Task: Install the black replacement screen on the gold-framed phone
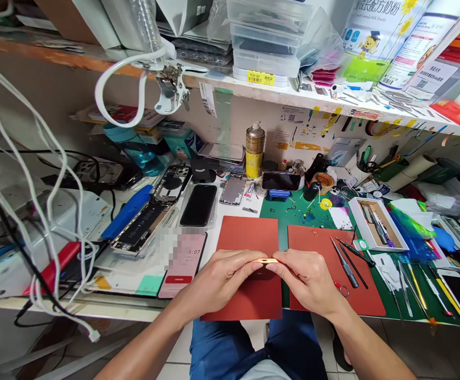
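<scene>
Both hands pinch a thin gold-edged phone (264, 260) from its two sides, above a red-brown mat (249, 237). Its narrow edge faces me, with a dark port-like slot in the middle; the flat faces are mostly hidden. My left hand (230, 272) grips the left end between thumb and fingers. On the right end, my right hand (305, 274) is closed the same way. A second red-brown mat (333, 258) lies under my right hand's side, with a screwdriver (345, 264) and black tweezers (354, 252) on it. Left of my left hand lies a phone with a lit pink screen (182, 269).
Opened phones (139, 229) and a dark phone (199, 205) lie at left. A spray can (255, 150) stands behind. A white tool box (378, 224) and several hand tools (415, 287) fill the right. White cables (51, 184) hang at left, under a shelf (214, 79).
</scene>
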`<state>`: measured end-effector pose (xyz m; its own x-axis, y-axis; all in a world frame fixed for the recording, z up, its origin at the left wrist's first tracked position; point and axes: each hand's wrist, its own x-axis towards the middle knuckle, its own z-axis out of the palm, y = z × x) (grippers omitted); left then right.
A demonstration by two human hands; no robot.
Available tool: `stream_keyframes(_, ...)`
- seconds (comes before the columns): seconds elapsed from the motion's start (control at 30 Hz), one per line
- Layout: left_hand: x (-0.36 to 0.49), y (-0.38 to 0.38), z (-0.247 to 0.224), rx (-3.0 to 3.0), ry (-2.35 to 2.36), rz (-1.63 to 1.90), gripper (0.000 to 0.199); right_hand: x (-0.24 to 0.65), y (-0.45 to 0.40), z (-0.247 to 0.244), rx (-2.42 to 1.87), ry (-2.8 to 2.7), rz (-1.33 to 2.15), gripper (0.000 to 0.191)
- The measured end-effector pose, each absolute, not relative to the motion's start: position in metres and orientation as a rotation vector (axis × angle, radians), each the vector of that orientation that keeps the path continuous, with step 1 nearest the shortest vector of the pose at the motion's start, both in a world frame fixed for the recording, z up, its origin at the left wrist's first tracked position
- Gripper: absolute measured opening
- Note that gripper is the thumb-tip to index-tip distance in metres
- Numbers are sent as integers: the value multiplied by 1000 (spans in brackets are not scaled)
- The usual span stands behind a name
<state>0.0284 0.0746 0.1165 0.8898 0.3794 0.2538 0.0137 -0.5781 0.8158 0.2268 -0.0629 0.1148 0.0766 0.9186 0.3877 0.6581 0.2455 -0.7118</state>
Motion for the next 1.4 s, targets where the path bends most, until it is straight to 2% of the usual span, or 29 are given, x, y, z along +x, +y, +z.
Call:
stream_keyframes(0.4, 22, 78, 113, 2218, 252, 498, 36, 217, -63, 115, -1539, -1644, 202, 27)
stream_keyframes(0.5, 23, 76, 113, 2220, 249, 527, 32, 213, -62, 117, -1533, -1637, 178, 28)
stream_keyframes(0.63, 25, 76, 112, 2205, 227, 589, 24, 215, -64, 121, -1522, -1687, 265, 30)
stream_keyframes(1.07, 21, 81, 96, 1981, 336, 550, 26, 232, -67, 102, -1359, -1546, 530, 22)
stream_keyframes(1.4, 18, 83, 79, 1926, 332, 558, 29, 231, -66, 78, -1253, -1408, 550, 23)
